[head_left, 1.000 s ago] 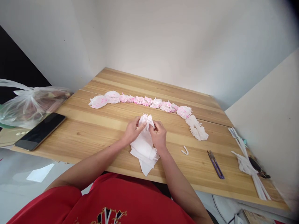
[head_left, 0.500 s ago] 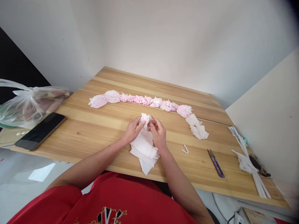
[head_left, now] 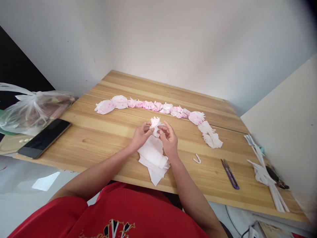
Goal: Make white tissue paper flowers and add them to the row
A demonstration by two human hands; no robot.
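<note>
Between my two hands is a small gathered piece of white tissue paper (head_left: 155, 123), its ruffled top edge tinged pink and pointing away from me. My left hand (head_left: 142, 135) pinches it from the left with thumb and fingers. From the right, my right hand (head_left: 168, 138) grips its lower part, thumb and fingertips closed on it. Just below, flat white tissue sheets (head_left: 153, 157) lie loosely stacked near the table's front edge. Farther back, a row of pink-and-white crumpled paper flowers (head_left: 148, 105) curves across the wooden table (head_left: 99, 142).
On the right lie purple-handled thread snips (head_left: 230, 174), a bent white strip (head_left: 197, 159) and a bundle of white strips (head_left: 264, 175) beside dark-handled pliers. A black phone (head_left: 44, 138) and a tied plastic bag (head_left: 34, 110) are at the left edge. Walls border the table's back.
The gathered tissue stands a little higher and farther from me, with more of its frilled top showing. Both hands have shifted slightly on it; the view has moved a bit.
</note>
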